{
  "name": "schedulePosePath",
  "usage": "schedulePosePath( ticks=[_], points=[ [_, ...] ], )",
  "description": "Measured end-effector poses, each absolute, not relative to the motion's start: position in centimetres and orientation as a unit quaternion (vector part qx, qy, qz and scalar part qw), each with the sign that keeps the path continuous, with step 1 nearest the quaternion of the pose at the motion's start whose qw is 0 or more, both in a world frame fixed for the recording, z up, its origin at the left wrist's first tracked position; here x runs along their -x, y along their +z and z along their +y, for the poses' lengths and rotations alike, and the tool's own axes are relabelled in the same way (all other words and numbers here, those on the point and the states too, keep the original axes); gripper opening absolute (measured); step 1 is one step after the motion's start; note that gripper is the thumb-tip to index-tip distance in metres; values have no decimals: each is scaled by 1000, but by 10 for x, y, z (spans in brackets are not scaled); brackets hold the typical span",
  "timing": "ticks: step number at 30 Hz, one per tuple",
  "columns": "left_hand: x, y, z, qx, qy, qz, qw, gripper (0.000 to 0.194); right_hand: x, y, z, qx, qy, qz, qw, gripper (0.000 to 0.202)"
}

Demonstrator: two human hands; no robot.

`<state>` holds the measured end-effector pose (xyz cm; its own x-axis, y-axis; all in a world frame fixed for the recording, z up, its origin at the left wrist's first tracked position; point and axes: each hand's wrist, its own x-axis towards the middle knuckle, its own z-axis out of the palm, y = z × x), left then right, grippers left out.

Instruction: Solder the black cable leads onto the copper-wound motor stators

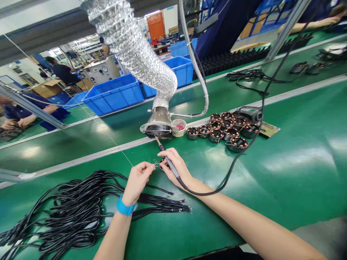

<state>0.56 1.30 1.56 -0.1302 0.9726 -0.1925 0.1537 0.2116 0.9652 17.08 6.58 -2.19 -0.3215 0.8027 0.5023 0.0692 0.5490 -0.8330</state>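
My right hand [175,166] is closed round a soldering iron [170,162], whose tip points up and away toward the fume hood's mouth. The same hand's fingers also rest on a small motor stator [162,163], mostly hidden behind them. Just left of it, my left hand [140,177], with a blue wristband [125,206], pinches thin wires [156,164] between thumb and fingertips. Their ends reach toward the stator; whether they touch it I cannot tell. Below the hands lie the stripped ends of a bundle of black cables [81,209].
A silver duct with a fume hood [158,122] hangs just beyond my hands. Beside it stand a small tub [179,128] and several copper-wound stators [227,128]. The iron's black cord [233,166] arcs over the right side. Blue bins [115,94] and co-workers are farther back.
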Motion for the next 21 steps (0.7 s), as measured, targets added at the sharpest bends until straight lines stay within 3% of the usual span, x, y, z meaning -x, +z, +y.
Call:
schedulePosePath(
  ticks=[8, 14, 21],
  points=[
    [-7, 17, 13, -492, 414, 632, 432, 34, -174, -12, 60, 302, 364, -708, 525, 42],
    [-9, 20, 12, -482, 411, 643, 430, 34, -185, 8, 51, 322, 259, -686, 598, 14],
    [-9, 20, 14, -470, 414, 639, 448, 35, -191, 14, 42, 259, 182, -707, 633, 22]
  ],
)
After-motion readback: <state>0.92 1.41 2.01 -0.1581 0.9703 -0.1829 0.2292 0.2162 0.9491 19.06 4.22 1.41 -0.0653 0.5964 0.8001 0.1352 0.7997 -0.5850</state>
